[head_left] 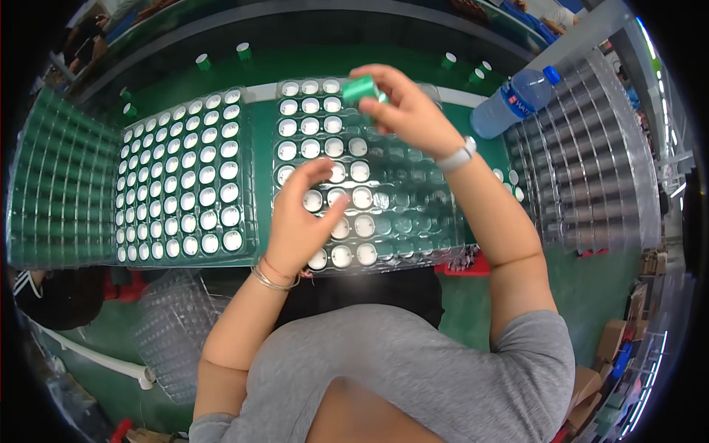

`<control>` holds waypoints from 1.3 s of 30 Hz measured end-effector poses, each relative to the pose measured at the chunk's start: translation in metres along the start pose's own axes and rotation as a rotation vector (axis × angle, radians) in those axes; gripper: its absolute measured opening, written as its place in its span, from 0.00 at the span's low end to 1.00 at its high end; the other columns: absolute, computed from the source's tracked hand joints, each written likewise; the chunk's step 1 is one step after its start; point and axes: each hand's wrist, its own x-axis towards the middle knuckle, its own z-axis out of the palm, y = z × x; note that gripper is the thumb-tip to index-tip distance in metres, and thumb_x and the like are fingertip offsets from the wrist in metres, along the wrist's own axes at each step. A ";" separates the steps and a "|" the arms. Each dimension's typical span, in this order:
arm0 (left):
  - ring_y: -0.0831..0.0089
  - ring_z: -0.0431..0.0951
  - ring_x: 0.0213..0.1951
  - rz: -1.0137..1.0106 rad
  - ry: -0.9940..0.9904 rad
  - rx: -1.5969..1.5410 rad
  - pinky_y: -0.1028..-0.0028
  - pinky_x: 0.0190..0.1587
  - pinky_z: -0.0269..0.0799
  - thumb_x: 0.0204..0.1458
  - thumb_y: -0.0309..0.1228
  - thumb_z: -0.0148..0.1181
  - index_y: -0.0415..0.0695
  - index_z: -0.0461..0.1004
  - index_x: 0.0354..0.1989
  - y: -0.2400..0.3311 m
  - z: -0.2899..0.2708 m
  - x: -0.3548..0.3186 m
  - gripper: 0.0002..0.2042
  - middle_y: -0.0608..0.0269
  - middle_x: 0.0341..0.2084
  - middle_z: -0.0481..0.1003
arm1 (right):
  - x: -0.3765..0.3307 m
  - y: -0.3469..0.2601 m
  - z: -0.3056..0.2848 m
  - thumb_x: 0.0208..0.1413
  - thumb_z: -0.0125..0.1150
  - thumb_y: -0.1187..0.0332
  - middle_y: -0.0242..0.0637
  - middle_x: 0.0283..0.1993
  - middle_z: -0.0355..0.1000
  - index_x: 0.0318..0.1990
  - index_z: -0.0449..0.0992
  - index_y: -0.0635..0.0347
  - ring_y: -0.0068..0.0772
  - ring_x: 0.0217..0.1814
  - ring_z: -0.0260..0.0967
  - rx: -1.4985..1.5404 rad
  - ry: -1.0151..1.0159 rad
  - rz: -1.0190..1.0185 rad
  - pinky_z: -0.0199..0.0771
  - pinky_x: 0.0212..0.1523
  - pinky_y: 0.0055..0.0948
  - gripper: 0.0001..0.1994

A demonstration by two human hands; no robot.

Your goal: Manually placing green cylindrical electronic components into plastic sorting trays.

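My right hand (415, 117) is raised over the far part of a clear plastic tray (417, 198). Its fingers are closed on a green cylinder (359, 89), and a bit of white shows beside it near my thumb. White round tops fill the left columns of this tray, while the pockets to the right are bare. Low over the white tops is my left hand (295, 221), thumb and fingers apart, with nothing visible between them. A second clear tray (249, 193), filled with rows of white-topped pieces, lies to the left.
A stack of clear trays (63, 184) leans at the far left, another tray stack (594, 159) at the right. A blue-capped water bottle (509, 103) stands beside the right stack. Several loose green white-topped cylinders (244, 52) stand along the far green surface.
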 end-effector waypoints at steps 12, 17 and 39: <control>0.68 0.79 0.47 -0.139 0.022 -0.459 0.73 0.49 0.78 0.48 0.14 0.65 0.32 0.72 0.51 0.006 -0.005 0.000 0.20 0.56 0.49 0.72 | -0.053 0.028 0.039 0.57 0.61 0.74 0.36 0.56 0.68 0.61 0.66 0.60 0.27 0.58 0.67 -0.133 -0.244 -0.125 0.69 0.58 0.30 0.24; 0.68 0.78 0.48 -0.109 0.093 -0.381 0.73 0.51 0.78 0.49 0.14 0.64 0.31 0.72 0.50 0.007 -0.005 0.001 0.18 0.59 0.48 0.71 | -0.054 0.034 0.035 0.54 0.62 0.80 0.37 0.55 0.67 0.57 0.68 0.63 0.26 0.55 0.68 -0.247 -0.020 -0.102 0.75 0.53 0.27 0.22; 0.68 0.74 0.52 0.005 0.117 -0.358 0.73 0.51 0.78 0.47 0.12 0.63 0.33 0.72 0.51 0.008 -0.002 0.001 0.19 0.56 0.52 0.68 | -0.053 0.032 0.029 0.54 0.64 0.81 0.39 0.55 0.70 0.54 0.70 0.66 0.29 0.53 0.72 0.146 -0.125 -0.066 0.76 0.54 0.29 0.20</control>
